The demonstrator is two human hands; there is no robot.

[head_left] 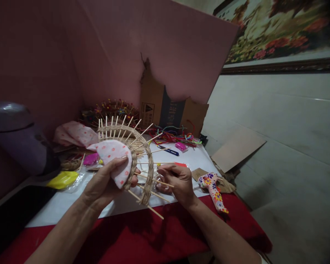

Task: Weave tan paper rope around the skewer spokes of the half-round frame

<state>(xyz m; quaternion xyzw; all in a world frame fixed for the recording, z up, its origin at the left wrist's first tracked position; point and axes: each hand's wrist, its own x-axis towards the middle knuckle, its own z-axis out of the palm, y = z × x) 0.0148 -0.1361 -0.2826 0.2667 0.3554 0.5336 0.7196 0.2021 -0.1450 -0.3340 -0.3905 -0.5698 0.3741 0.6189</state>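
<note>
left fingers (pixel 120 161) pinch a woven frame (pixel 134 161); right fingers (pixel 169 171) bunch beside sticks (pixel 165 183), hold unclear.

- Near: room to pass along the red cloth (pixel 121 234).
- Right: a gap over the white surface (pixel 200 157), between cutter (pixel 171 152) and floral tool (pixel 213 189).
- Left: bottle (pixel 19 143) blocks.
- Far: carton (pixel 151 104) and cords (pixel 181 137) block.
- Between left hand (pixel 103 183) and right hand (pixel 180 183): sticks (pixel 155 212) fan out.

framed painting (pixel 286 33) on pale tiled wall (pixel 280 99), torn cardboard (pixel 151 93) before pink panel (pixel 159 40), rounded purple container (pixel 19 146) at left
</note>
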